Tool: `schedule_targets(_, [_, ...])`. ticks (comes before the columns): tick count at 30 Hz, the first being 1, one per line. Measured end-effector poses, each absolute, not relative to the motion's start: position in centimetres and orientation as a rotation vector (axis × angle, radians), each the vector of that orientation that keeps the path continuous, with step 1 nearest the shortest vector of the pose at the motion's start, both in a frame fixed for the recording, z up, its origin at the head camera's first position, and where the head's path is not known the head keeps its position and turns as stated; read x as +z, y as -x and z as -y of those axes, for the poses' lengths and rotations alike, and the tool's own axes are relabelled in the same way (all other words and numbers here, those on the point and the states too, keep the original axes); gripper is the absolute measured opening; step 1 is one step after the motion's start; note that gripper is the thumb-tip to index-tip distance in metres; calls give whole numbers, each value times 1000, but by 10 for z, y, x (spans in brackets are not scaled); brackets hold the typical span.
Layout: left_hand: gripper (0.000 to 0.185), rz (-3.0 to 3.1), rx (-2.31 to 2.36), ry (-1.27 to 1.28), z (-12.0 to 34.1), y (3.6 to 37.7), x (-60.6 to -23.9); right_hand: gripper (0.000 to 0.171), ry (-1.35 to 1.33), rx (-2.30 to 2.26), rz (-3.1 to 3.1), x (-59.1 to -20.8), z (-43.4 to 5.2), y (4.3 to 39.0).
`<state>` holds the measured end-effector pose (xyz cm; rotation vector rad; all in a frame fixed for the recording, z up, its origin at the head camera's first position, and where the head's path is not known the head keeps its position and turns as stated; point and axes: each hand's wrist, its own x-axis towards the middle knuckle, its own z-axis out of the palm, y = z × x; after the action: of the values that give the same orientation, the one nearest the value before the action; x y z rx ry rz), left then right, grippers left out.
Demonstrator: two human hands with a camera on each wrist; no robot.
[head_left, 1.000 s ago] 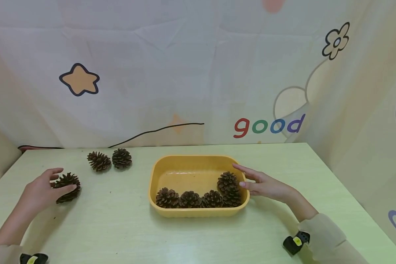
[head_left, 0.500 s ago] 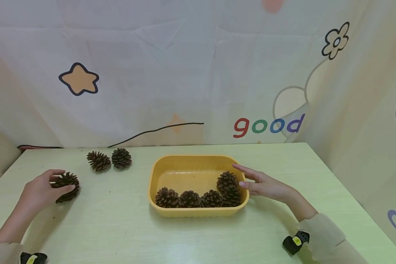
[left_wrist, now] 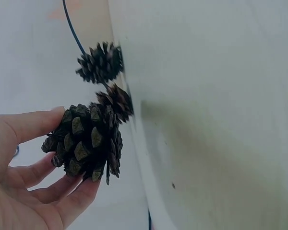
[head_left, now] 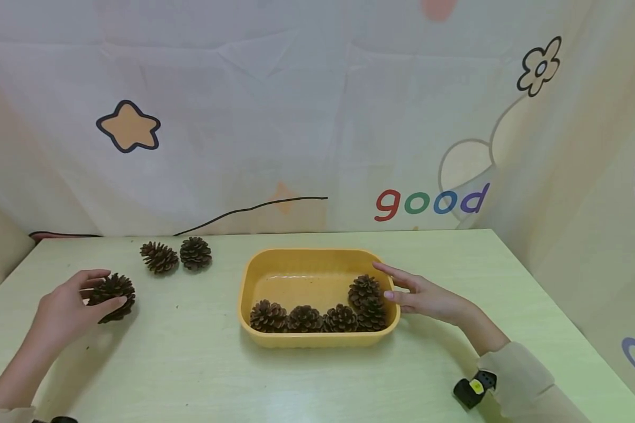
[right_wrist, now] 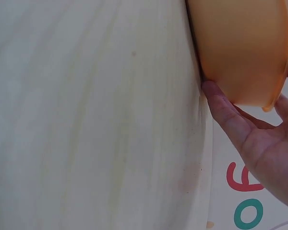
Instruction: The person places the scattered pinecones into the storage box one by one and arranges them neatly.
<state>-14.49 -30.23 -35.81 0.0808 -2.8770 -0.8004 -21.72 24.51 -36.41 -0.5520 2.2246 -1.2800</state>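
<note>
My left hand (head_left: 106,289) grips a brown pine cone (head_left: 115,296) between thumb and fingers at the table's left side. The left wrist view shows the same pine cone (left_wrist: 89,141) held in the curled fingers (left_wrist: 69,199). A yellow plastic tub (head_left: 307,253) stands at the middle of the table with several pine cones (head_left: 304,318) along its near and right sides. With straight fingers, my right hand (head_left: 397,288) rests against the tub's right end. In the right wrist view its thumb (right_wrist: 225,110) touches the tub's outer wall (right_wrist: 240,48).
Two more pine cones (head_left: 159,257) (head_left: 195,253) lie side by side at the back left of the pale green table (head_left: 190,364). A printed cloth backdrop (head_left: 317,117) closes off the rear and the right side.
The left hand has closed round its pine cone and shifted it slightly up and to the right. The right hand and the tub have not moved.
</note>
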Motion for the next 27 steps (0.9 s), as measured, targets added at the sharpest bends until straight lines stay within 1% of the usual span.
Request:
schedule_targets(9, [59,2782,-860,-8,275,135,-348,63,534,-1284,-2226,-363,-245,216])
schedule_targets(17, [58,2733,-908,36,254,133,-341,63,530,-1293,-2224,-362,-244,216])
schedule_targets(27, [56,2642,-949,197,224,134,-330,63,514,-1291,-2239,-362,-244,215])
